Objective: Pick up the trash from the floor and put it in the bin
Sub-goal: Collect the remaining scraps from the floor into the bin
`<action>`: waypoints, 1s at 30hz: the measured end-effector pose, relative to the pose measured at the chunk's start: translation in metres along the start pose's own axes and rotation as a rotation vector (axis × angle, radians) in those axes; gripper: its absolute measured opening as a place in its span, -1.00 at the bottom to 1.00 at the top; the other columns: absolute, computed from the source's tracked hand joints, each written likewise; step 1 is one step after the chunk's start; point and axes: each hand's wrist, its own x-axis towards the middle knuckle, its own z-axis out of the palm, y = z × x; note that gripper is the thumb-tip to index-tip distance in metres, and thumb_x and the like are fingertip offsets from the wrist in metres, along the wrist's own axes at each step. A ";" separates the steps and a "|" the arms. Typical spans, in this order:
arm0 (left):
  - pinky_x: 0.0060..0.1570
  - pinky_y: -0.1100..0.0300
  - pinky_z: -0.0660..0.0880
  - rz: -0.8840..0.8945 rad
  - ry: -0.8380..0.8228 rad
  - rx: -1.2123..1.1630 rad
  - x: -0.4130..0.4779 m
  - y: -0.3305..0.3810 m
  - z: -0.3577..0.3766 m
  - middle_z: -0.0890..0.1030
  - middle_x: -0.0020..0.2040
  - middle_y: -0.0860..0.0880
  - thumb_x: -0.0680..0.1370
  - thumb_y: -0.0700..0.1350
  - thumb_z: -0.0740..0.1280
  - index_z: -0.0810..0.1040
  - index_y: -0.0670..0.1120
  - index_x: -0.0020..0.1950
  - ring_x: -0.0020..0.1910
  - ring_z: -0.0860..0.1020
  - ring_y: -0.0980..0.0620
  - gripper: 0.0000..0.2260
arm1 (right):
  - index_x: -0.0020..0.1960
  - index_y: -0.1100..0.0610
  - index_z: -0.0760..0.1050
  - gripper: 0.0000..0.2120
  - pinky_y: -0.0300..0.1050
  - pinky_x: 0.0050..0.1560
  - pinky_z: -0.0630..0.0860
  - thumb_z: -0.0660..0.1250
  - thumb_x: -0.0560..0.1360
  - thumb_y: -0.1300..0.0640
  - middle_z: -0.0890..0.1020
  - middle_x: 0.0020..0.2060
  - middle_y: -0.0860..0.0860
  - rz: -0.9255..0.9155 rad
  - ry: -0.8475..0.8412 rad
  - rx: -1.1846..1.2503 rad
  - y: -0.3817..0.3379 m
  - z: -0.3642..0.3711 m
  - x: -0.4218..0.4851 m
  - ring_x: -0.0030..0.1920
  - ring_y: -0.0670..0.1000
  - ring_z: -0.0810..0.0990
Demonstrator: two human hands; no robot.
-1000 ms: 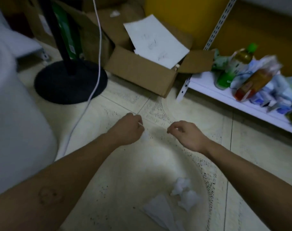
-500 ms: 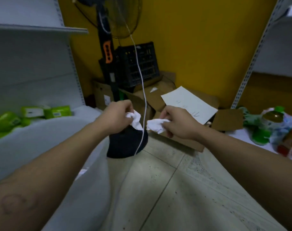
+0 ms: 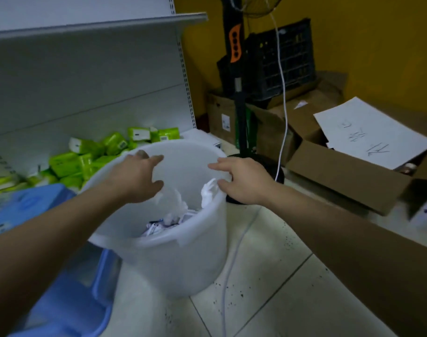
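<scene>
Tiled floor [image 3: 268,276]; bin [image 3: 183,259] between fan base [image 3: 261,164], blue crate [image 3: 68,300]

The bin [image 3: 178,259] stands on the floor [image 3: 280,300] between shelf [image 3: 85,69] at left and cardboard box [image 3: 348,178] at right.

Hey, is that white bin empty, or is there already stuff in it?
Not empty. The white bin holds crumpled white tissue and other scraps at the bottom; both hands are open above it. How full it is, cannot tell.
</scene>
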 end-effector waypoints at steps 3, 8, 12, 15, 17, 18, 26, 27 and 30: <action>0.26 -0.07 0.42 0.106 0.114 -0.018 -0.010 0.015 -0.001 0.42 0.38 -0.15 0.47 0.14 0.32 0.33 -0.02 0.44 0.31 0.41 -0.18 -0.43 | 0.42 -0.17 0.32 -0.48 -0.05 0.38 0.32 0.31 0.49 0.01 0.37 0.44 -0.08 -0.021 -0.005 0.090 0.007 -0.007 -0.009 0.40 0.00 0.37; 0.28 -0.01 0.40 0.374 0.136 -0.149 -0.018 0.101 0.001 0.48 0.34 -0.05 0.49 0.19 0.27 0.39 0.03 0.38 0.30 0.40 -0.08 -0.50 | 0.45 -0.12 0.30 -0.44 -0.15 0.22 0.36 0.36 0.49 0.04 0.41 0.41 -0.07 0.057 -0.041 -0.031 0.050 -0.043 -0.048 0.36 -0.01 0.40; 0.26 -0.01 0.39 0.573 0.175 -0.231 -0.021 0.178 0.012 0.50 0.29 0.00 0.46 0.23 0.26 0.42 0.06 0.34 0.28 0.40 -0.03 -0.50 | 0.46 -0.11 0.27 -0.41 -0.19 0.14 0.38 0.38 0.48 -0.01 0.45 0.39 -0.05 0.217 -0.041 -0.137 0.094 -0.084 -0.097 0.31 -0.02 0.46; 0.28 0.02 0.31 0.669 0.098 -0.288 -0.030 0.234 0.040 0.46 0.33 0.04 0.47 0.26 0.23 0.38 0.09 0.36 0.33 0.34 0.01 -0.50 | 0.47 -0.10 0.24 -0.39 -0.16 0.12 0.34 0.37 0.48 -0.07 0.43 0.40 -0.05 0.346 -0.078 -0.233 0.127 -0.100 -0.152 0.29 0.01 0.45; 0.29 0.03 0.31 0.703 0.014 -0.369 -0.041 0.271 0.067 0.45 0.34 0.04 0.48 0.25 0.25 0.38 0.09 0.36 0.34 0.34 0.00 -0.50 | 0.47 -0.09 0.24 -0.38 -0.17 0.15 0.32 0.38 0.47 -0.08 0.40 0.42 -0.04 0.447 -0.118 -0.270 0.151 -0.096 -0.199 0.33 0.03 0.43; 0.29 0.02 0.32 0.727 -0.034 -0.409 -0.050 0.289 0.083 0.46 0.34 0.03 0.47 0.24 0.27 0.39 0.08 0.36 0.33 0.35 -0.01 -0.50 | 0.47 -0.08 0.25 -0.38 -0.16 0.19 0.32 0.38 0.47 -0.08 0.39 0.43 -0.03 0.496 -0.142 -0.275 0.163 -0.089 -0.225 0.35 0.03 0.42; 0.32 -0.01 0.31 0.907 -0.529 -0.457 -0.153 0.384 0.219 0.38 0.40 -0.05 0.48 0.17 0.32 0.35 0.06 0.39 0.36 0.30 -0.07 -0.48 | 0.41 -0.06 0.36 -0.42 -0.24 0.16 0.33 0.42 0.44 -0.04 0.44 0.39 0.00 0.949 -0.217 -0.054 0.210 0.027 -0.421 0.30 0.02 0.47; 0.28 -0.01 0.34 0.923 -0.561 -0.454 -0.165 0.387 0.234 0.39 0.38 -0.05 0.47 0.16 0.33 0.35 0.06 0.40 0.34 0.32 -0.07 -0.48 | 0.41 -0.05 0.37 -0.42 -0.25 0.15 0.33 0.43 0.43 -0.04 0.45 0.38 0.00 0.970 -0.224 -0.050 0.211 0.041 -0.432 0.30 0.02 0.47; 0.26 -0.01 0.35 0.927 -0.647 -0.424 -0.196 0.385 0.275 0.36 0.41 -0.08 0.50 0.13 0.30 0.28 0.09 0.45 0.33 0.33 -0.11 -0.47 | 0.43 -0.02 0.34 -0.38 -0.19 0.23 0.37 0.44 0.41 0.00 0.43 0.39 0.05 0.961 -0.237 -0.070 0.215 0.070 -0.447 0.32 0.04 0.45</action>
